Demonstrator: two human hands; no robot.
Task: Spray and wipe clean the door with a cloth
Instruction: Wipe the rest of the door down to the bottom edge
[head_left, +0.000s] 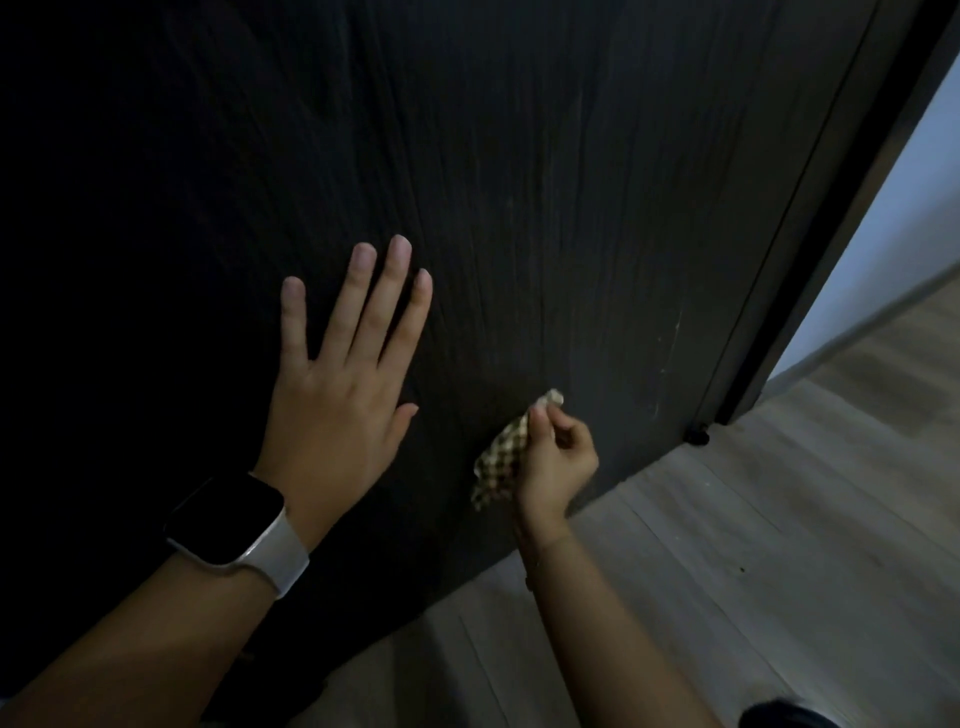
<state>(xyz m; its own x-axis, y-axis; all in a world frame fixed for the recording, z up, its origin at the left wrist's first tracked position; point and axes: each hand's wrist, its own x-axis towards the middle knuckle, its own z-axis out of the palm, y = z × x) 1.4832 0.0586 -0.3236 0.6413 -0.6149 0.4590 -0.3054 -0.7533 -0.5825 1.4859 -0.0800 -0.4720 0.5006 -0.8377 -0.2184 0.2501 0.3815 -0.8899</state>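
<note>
Two hands are on the dark wood-grain door (519, 182), and both work its lower part. The left hand (337, 395) lies flat against the panel with its fingers straight and spread, thumb out to the side, holding nothing; a smartwatch (228, 525) with a pale strap sits on that wrist. Lower and to the right, the right hand (556, 462) has its fingers curled around a checked cloth (501, 462), which is bunched in the grip and pressed to the door face close to the bottom edge. One corner of the cloth pokes out above the fingertips and another fold hangs below the palm.

Just past the cloth, to its right, pale scuffs and scratches (667, 358) run up the panel near its free vertical edge. At the foot of that edge a small dark knob, perhaps a door stop (697, 435), sits on the floor. Beyond it stands the dark door frame (810, 218), with a narrow gap between door and frame, and then a light wall (893, 218) with a skirting board.

Light wooden floorboards (727, 545) stretch out under the right forearm, open all the way to the wall. The door's bottom edge runs diagonally down to the left, meeting the floor line. A dark rounded shape (784, 717) shows at the bottom of the view; I cannot tell what it is.
</note>
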